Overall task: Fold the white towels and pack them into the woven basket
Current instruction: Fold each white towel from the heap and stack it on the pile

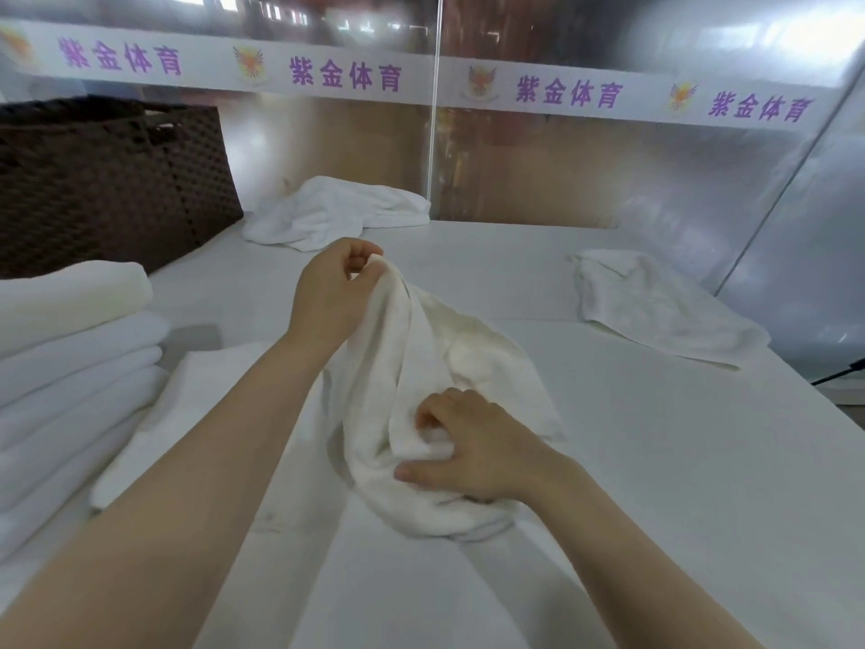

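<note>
- Towel in hand (435, 367): white, crumpled, bunched at the middle of the white table (655, 461); upper part lifted off the surface, lower part heaped on it.
- Left hand (327, 292): raised; thumb and fingertips pinch a bunched corner at the top of the towel, cloth hanging down from the pinch.
- Right hand (472, 442): low, near the body; fingers curled into the lower folds, thumb lying along the cloth. Whether it holds a true edge or only a gathered fold cannot be told.
- Woven basket (107, 180): dark brown, far left of the table, well apart from both hands; its inside is not visible.
- Folded stack (70, 367): white towels piled at the left edge, not yet packed.
- Loose towels: one crumpled (337, 213) just beside the basket, one spread (655, 306) far right.
- Flat towel (210, 405): lies partly under the left forearm.
- Risk: likely a grip on a mid-fold, not a corner, so the towel may open twisted and fold unevenly.
- Risk: the light pinch could slip under a shake.
- Risk: dragging may catch the flat towel beneath.
</note>
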Demonstrator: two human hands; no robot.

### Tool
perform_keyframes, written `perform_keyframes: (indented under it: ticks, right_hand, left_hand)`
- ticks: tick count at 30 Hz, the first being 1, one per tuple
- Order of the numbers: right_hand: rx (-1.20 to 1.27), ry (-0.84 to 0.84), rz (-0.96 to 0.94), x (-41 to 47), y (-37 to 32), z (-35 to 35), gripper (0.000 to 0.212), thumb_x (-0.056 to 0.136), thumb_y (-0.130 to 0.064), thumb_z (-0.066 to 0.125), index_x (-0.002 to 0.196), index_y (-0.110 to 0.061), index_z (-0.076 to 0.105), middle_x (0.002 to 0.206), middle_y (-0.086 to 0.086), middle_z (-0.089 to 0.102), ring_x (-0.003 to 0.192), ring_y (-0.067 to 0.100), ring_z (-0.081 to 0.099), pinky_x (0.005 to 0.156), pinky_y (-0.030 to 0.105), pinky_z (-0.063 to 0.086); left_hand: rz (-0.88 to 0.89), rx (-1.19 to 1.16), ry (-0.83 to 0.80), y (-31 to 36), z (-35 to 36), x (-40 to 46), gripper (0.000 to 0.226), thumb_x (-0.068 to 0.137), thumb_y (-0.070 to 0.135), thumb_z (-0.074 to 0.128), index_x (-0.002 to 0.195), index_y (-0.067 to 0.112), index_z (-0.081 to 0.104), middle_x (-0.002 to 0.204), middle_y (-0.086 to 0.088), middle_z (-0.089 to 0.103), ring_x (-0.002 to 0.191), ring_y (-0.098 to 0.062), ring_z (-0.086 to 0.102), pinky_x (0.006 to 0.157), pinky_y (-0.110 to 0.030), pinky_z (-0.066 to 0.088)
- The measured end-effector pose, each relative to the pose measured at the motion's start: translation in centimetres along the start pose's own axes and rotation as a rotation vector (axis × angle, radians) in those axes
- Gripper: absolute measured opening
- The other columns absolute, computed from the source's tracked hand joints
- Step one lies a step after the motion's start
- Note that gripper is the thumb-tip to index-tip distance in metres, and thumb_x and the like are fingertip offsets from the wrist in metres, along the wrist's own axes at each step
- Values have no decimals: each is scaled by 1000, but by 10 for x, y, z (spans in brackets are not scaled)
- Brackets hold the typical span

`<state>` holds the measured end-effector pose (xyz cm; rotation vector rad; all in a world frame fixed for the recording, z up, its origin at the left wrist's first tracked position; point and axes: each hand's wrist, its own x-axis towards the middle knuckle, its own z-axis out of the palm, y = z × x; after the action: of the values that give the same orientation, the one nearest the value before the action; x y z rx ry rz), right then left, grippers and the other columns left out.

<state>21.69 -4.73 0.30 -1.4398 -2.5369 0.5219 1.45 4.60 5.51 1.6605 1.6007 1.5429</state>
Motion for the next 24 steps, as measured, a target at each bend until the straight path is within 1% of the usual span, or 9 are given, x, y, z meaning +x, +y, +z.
perform_keyframes:
  ticks: [2,5,7,10,12,15,18,21,24]
  right_hand:
    - [-77,27,40,-3,0,6,56,74,-73,59,106,-29,46,102,-10,50,92,14,48,83,37,44]
    - [-89,62,33,-4,-5,13,28,88,-48,56,100,-24,50,96,-6,52,87,17,52,75,36,43]
    - [0,116,44,-2,-6,10,15,94,-36,51,88,-22,54,84,-6,58,77,15,55,67,33,42]
    - [246,281,167,0,7,-9,23,98,-28,51,75,-29,47,71,-11,53,65,5,49,56,17,35]
    - [369,405,211,-1,16,-24,10,97,-23,53,92,-32,50,82,-10,60,71,4,55,56,15,38]
    - [449,482,176,-10,25,-37,27,95,-15,52,110,-33,38,101,-15,58,81,8,60,61,23,45]
    - [182,424,47,-21,27,-45,36,96,-11,48,115,-39,36,94,-14,57,71,13,58,58,31,44]
    - [-305,363,-39,-17,35,-43,66,90,1,46,140,-40,36,131,-8,47,98,17,59,60,29,44]
    - [-511,522,58,-6,38,-37,82,72,8,62,145,-23,43,139,11,46,120,32,52,66,36,54]
  left_hand:
    - [-14,18,23,-4,-6,-3,12,92,27,59,102,27,66,92,21,65,87,10,58,79,-12,42]
    - [-3,44,28,-4,-17,-7,12,92,27,59,101,26,66,92,20,65,88,7,59,79,-12,42]
    - [-5,40,41,-5,-25,-7,12,91,27,60,101,26,66,93,18,66,89,4,60,79,-13,43]
    - [-33,16,86,-5,-39,-6,13,91,25,60,103,24,66,93,19,65,89,4,59,77,-11,42]
    - [-48,-6,103,-6,-48,-6,13,92,25,60,104,23,66,93,19,64,87,5,58,75,-9,41]
    - [-59,-31,101,-11,-60,-9,11,92,24,61,103,24,66,97,15,66,89,1,60,78,-14,42]
    - [-73,-12,85,-18,-67,-15,11,93,24,61,102,22,66,96,14,66,89,0,60,75,-12,41]
    - [-92,2,79,-23,-68,-21,8,93,25,61,100,23,65,93,15,65,84,2,59,72,-11,39]
    - [-113,3,59,-25,-67,-25,9,94,26,61,102,24,65,95,14,65,86,2,58,72,-12,39]
